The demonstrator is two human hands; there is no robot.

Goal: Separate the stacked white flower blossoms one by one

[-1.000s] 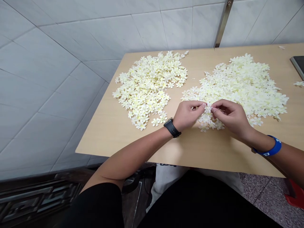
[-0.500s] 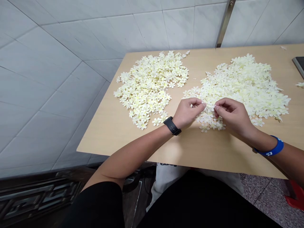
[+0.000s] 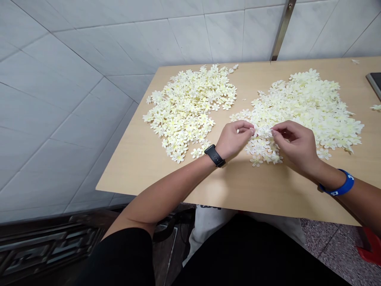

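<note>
My left hand (image 3: 234, 138), with a black watch band on the wrist, pinches one side of a small white artificial flower (image 3: 263, 131). Thumb and forefinger of my right hand (image 3: 296, 143) pinch the flower's other side; a blue wristband circles that wrist. Both hands hang over the near left part of a wide pile of pale flowers (image 3: 315, 105), which partly hides the held one's outline. A second pile of cream flowers with yellow centres (image 3: 190, 103) lies to the left of my left hand.
Both piles lie on a light wooden table (image 3: 175, 180) against a tiled wall (image 3: 184, 39). A dark flat device (image 3: 375, 83) sits at the right edge, near a stray flower piece (image 3: 376, 107). Below the table's right corner shows a red object (image 3: 370, 246).
My hands have moved slightly apart, the right one a little to the right. The white flower between them now shows more broadly.
</note>
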